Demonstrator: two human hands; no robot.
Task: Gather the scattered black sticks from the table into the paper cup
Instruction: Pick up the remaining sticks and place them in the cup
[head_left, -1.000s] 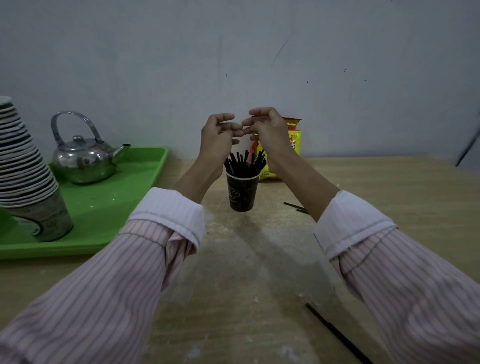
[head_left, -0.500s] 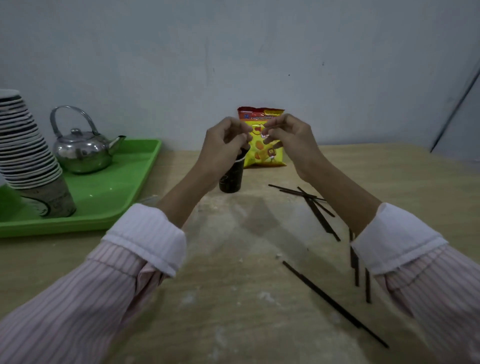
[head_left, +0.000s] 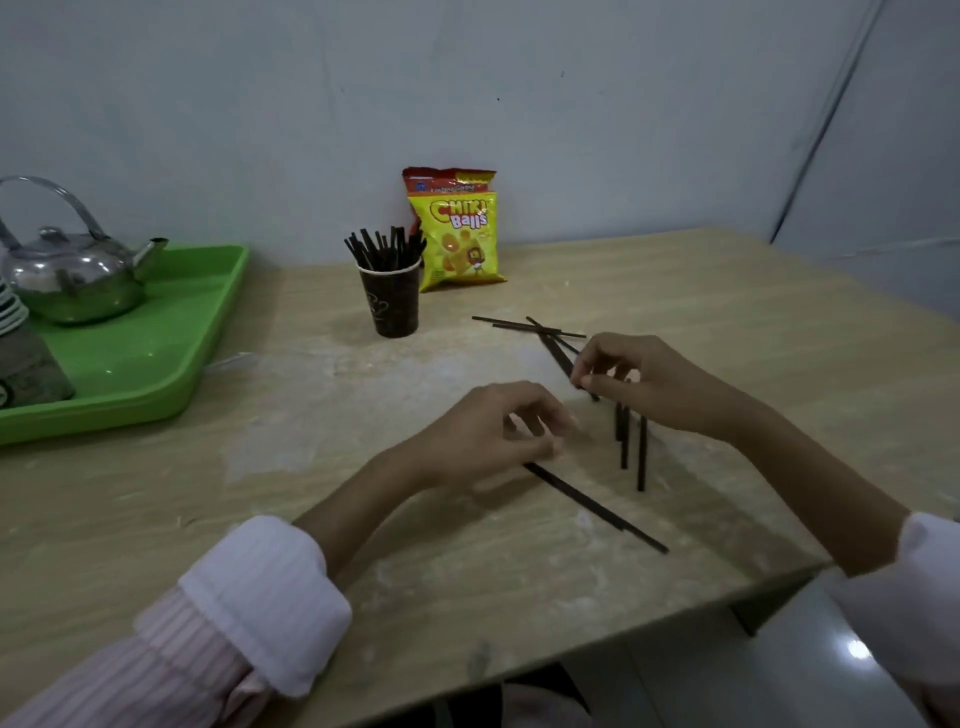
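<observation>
The black sticks are thin, straight and matt; I judge them light and stiff but easy to snap, best pinched by the fingertips near one end. They lie scattered right of centre on the table; many more stand in the paper cup, above centre. My right hand pinches a slanting stick between thumb and forefinger. My left hand curls over the end of the long stick; whether it grips, I cannot tell.

Kettle on green tray, snack bag
</observation>
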